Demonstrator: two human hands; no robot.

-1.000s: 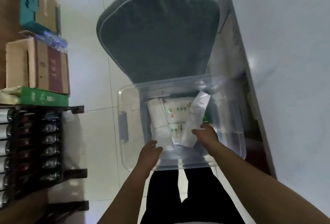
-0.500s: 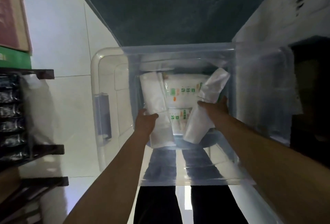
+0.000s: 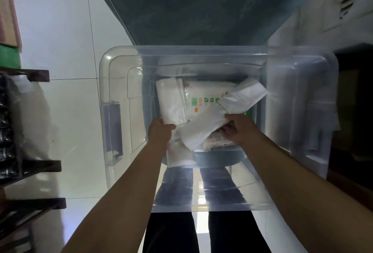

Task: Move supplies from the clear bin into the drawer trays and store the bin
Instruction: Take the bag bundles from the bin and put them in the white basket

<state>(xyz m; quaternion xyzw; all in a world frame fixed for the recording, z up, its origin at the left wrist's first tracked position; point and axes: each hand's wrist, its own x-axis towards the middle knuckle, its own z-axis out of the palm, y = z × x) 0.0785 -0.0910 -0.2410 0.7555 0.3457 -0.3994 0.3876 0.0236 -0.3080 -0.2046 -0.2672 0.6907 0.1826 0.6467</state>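
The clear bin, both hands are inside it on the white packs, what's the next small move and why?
Probably lift both packs straight up out of the clear bin. The left hand already grips the left white pack, and the right hand grips the slanted white pack. Both lie on the printed pack, and no drawer tray is in view yet.

A teal cushion (image 3: 197, 6) lies beyond, on white floor tiles (image 3: 60, 30). A dark rack (image 3: 24, 151) stands left, with cardboard boxes (image 3: 9, 10) past it.
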